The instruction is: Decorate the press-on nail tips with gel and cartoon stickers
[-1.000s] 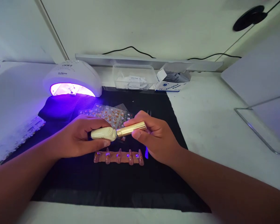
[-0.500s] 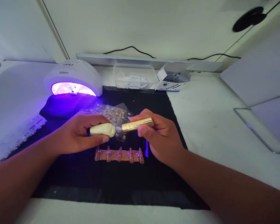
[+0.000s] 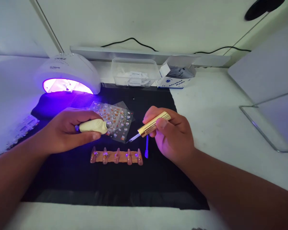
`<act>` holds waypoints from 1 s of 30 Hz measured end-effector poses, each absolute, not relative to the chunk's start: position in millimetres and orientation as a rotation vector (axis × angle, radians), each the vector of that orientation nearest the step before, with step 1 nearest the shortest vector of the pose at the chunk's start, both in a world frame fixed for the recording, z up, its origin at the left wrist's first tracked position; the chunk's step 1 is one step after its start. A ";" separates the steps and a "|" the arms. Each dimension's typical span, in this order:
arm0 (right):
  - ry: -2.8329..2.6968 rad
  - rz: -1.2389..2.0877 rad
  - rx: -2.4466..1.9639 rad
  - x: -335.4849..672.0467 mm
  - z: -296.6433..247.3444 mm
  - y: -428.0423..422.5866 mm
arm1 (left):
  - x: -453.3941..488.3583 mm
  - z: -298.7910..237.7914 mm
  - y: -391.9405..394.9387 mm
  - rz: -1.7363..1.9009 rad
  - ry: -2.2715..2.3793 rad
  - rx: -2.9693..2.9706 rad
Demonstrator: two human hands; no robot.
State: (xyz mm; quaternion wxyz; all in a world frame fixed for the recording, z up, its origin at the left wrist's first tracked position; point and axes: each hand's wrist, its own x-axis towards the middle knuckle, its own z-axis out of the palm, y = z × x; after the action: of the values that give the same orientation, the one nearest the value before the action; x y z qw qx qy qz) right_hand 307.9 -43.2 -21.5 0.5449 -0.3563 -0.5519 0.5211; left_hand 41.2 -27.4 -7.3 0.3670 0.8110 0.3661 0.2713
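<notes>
My left hand (image 3: 67, 129) is wrapped round a cream polish bottle (image 3: 93, 126) held on its side, mouth pointing right. My right hand (image 3: 169, 132) pinches the gold brush cap (image 3: 153, 124), its thin brush (image 3: 133, 138) pulled clear of the bottle and tilted down to the left. Just below the brush lies a strip holding several false nails (image 3: 116, 156) on the black mat (image 3: 110, 188). Sticker sheets (image 3: 117, 119) lie between my hands.
A white nail lamp (image 3: 67, 75) glows purple at the back left. A clear plastic tub (image 3: 134, 72) and an alcohol-pads box (image 3: 176, 78) stand along the back. A small stick (image 3: 147, 149) lies right of the nail strip. A wire frame (image 3: 266, 124) sits at the right.
The gold cap has come off the bottle: my right hand drew it out to the right, exposing the brush. My left hand with the bottle shifted slightly left.
</notes>
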 end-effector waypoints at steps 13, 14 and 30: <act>-1.537 1.167 -0.934 309.5 -27.5 -42.9 | 38.2 -7.1 -27.2 0.696 0.993 2.057; -1.526 1.171 -0.953 309.2 -27.3 -41.7 | 38.2 -7.3 -27.0 0.699 0.994 2.050; -1.467 1.281 -1.040 307.6 -26.4 -37.6 | 34.3 -14.3 -23.2 0.779 0.911 2.177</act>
State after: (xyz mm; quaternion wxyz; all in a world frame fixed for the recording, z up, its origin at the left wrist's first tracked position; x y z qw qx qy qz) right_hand 307.6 -37.6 -26.4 0.4501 -0.4205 -0.5935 0.5180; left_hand 34.3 -23.2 -14.3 0.3225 0.8293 0.3469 0.2966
